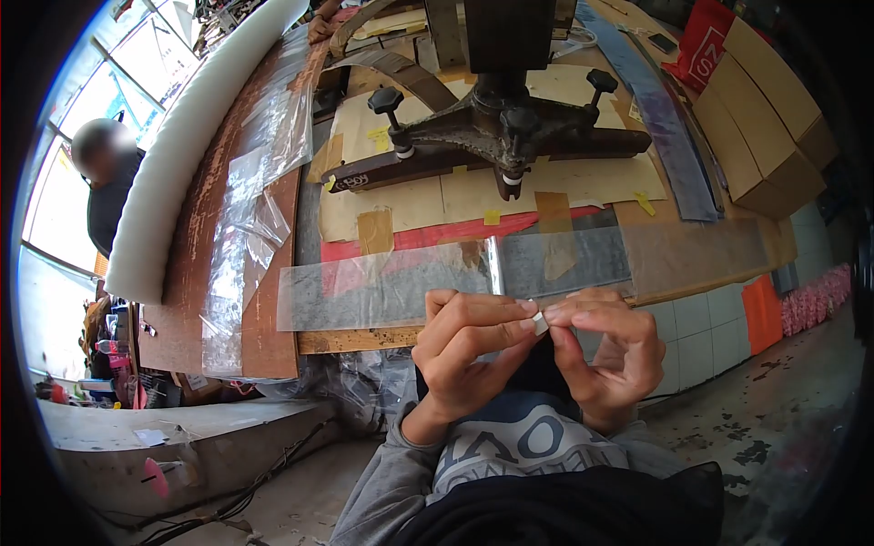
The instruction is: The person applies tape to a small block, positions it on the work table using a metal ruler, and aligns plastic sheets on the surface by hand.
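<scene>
**While both hands pinch, white piece [541,322] sits between fingertips**

Roll [196,155] lies along table [364,341] at left, likely to keep the middle free. Clear sheet [391,296] runs along near edge, brown tape [375,232] across its far side, probably against sliding. Left hand [469,341] pinches white piece, thumb to fingers; right hand [605,350] pinches its other side, likely to steady something so small. Piece is just by near edge. Metal stand [482,132] rests beyond, maybe as weight.

Containers: red bag [701,45], then cartons [719,127]; contents of both can't be told.
</scene>
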The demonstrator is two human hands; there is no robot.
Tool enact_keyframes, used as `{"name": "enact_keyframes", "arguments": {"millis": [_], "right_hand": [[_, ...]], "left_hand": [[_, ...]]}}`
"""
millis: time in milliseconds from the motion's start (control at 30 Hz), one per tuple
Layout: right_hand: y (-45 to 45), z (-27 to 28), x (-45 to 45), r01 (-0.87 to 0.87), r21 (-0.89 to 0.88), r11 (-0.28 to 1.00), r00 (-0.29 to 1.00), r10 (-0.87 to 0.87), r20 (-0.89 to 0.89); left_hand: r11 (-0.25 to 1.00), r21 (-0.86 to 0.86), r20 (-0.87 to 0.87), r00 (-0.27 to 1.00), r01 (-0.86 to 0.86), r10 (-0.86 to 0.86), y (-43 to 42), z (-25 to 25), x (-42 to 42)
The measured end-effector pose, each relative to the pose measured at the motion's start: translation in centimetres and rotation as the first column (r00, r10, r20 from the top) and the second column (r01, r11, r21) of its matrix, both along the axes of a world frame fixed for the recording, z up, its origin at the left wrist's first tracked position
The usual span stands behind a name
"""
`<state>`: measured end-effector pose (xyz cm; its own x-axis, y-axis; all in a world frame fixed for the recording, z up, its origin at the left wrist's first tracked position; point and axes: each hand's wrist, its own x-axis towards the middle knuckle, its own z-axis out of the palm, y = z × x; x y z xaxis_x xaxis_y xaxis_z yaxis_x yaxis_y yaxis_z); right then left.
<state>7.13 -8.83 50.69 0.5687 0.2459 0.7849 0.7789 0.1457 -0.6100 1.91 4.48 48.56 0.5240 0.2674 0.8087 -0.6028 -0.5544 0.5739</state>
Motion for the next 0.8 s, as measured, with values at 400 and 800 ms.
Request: {"name": "enact_keyframes", "arguments": {"millis": [400, 800], "right_hand": [[-0.52, 0.42, -0.18, -0.091, 0.057, 0.994, 0.968, 0.102, -0.227], [-0.83, 0.69, -0.03, -0.040, -0.083, 0.996, 0.950, 0.012, -0.311]], "left_hand": [[0.998, 0.056, 0.007, 0.999, -0.033, 0.032, 0.00, 0.21, 0.04], [0.961, 0.223, -0.002, 0.986, -0.164, 0.168, 0.03, 0.80, 0.06]]}}
